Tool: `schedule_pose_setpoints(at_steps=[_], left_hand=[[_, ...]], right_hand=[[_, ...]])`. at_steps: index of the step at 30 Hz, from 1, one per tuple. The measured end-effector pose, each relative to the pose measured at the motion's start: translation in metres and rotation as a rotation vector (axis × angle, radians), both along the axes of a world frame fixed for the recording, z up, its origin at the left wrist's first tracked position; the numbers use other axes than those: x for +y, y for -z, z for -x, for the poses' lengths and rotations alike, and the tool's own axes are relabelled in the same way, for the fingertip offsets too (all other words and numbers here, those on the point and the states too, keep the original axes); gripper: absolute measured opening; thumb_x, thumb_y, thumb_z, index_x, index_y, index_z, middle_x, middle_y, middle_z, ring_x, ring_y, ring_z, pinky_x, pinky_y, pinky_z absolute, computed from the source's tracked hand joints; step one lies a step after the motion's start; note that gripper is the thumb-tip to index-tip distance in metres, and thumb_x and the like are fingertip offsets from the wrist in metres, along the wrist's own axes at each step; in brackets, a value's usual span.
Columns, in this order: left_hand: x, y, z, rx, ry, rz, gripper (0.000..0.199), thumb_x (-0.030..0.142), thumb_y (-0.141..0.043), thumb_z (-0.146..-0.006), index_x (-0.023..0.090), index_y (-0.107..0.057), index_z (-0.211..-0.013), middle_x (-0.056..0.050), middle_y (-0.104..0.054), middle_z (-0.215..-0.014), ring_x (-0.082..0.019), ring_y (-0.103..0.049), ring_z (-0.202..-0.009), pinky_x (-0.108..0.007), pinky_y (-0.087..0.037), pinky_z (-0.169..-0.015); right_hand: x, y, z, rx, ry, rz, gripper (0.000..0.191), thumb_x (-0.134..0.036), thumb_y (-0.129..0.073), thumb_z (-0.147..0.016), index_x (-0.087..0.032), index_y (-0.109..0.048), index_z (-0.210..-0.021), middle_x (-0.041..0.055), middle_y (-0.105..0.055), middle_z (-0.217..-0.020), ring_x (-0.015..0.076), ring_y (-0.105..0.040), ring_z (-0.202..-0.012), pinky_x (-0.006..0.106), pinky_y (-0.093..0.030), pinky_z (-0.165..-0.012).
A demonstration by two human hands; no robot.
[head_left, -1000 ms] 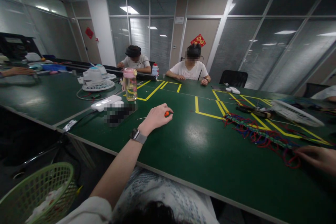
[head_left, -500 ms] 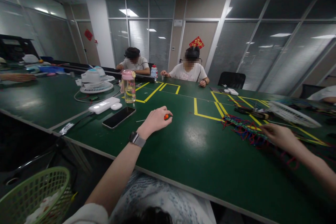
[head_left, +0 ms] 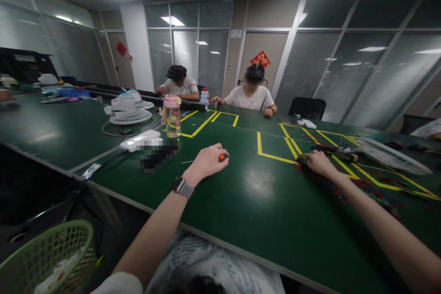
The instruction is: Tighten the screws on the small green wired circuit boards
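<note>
My left hand [head_left: 206, 164] rests over the green table [head_left: 237, 225] with its fingers curled round a small orange-handled tool [head_left: 221, 157]. Only the orange end shows; the rest is hidden in the hand. Further right, my right hand [head_left: 319, 162] is at the left end of a row of small green circuit boards [head_left: 301, 161] with red and blue wires [head_left: 374, 200]. Its fingers are pinched together at the end board. My hand and forearm cover much of the row.
Yellow tape [head_left: 275, 156] marks the table. To the left are a pink-lidded bottle [head_left: 172, 117], a white power strip [head_left: 139, 141] and white fans [head_left: 126, 109]. A fan grille [head_left: 392, 154] lies right. Two people [head_left: 250, 94] sit opposite. A green basket [head_left: 74, 229] stands below.
My right hand has moved left along the row of circuit boards to its left end. My left hand stays closed on the orange-handled tool in about the same place.
</note>
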State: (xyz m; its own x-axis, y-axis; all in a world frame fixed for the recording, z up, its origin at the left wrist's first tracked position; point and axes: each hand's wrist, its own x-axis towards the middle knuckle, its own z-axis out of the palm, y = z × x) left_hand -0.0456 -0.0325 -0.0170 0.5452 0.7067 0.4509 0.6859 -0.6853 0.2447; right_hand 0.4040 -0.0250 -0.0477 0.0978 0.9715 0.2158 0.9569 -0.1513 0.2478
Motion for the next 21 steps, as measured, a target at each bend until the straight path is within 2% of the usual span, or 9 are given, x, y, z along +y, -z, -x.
schedule_pose_setpoints(at_steps=[3, 7, 14, 21], left_hand=[[-0.001, -0.001, 0.0, 0.0, -0.005, 0.008, 0.027, 0.038, -0.047, -0.084, 0.025, -0.067, -0.098, -0.001, -0.059, -0.095, -0.015, -0.06, -0.077, -0.027, -0.045, -0.07], [-0.003, -0.003, 0.001, -0.001, -0.004, 0.032, 0.028, 0.037, -0.047, -0.084, 0.025, -0.067, -0.098, -0.002, -0.059, -0.097, -0.015, -0.06, -0.078, -0.027, -0.045, -0.072], [-0.003, -0.002, 0.0, -0.001, -0.002, 0.014, 0.027, 0.037, -0.048, -0.084, 0.025, -0.067, -0.097, -0.002, -0.06, -0.095, -0.016, -0.06, -0.076, -0.027, -0.045, -0.07], [-0.001, 0.001, 0.0, -0.013, -0.003, -0.006, 0.024, 0.036, -0.05, -0.083, 0.026, -0.068, -0.096, -0.001, -0.06, -0.094, -0.016, -0.061, -0.077, -0.027, -0.046, -0.071]], right_hand=[[0.005, 0.003, 0.0, -0.003, 0.044, 0.06, 0.049, -0.01, -0.042, -0.077, -0.019, -0.062, -0.121, 0.0155, -0.064, -0.107, 0.0268, -0.057, -0.097, 0.031, -0.041, -0.081], [0.008, 0.005, 0.003, 0.002, 0.061, 0.06, 0.051, -0.009, -0.043, -0.075, -0.019, -0.062, -0.121, 0.0178, -0.061, -0.111, 0.0298, -0.054, -0.1, 0.033, -0.04, -0.08], [0.01, 0.003, 0.008, 0.008, 0.044, 0.07, 0.048, -0.011, -0.044, -0.074, -0.02, -0.066, -0.116, 0.0192, -0.06, -0.109, 0.0311, -0.051, -0.099, 0.033, -0.04, -0.078], [0.019, 0.003, 0.016, -0.001, -0.018, 0.089, 0.047, -0.01, -0.043, -0.076, -0.022, -0.067, -0.115, 0.0173, -0.059, -0.111, 0.0288, -0.05, -0.099, 0.034, -0.038, -0.082]])
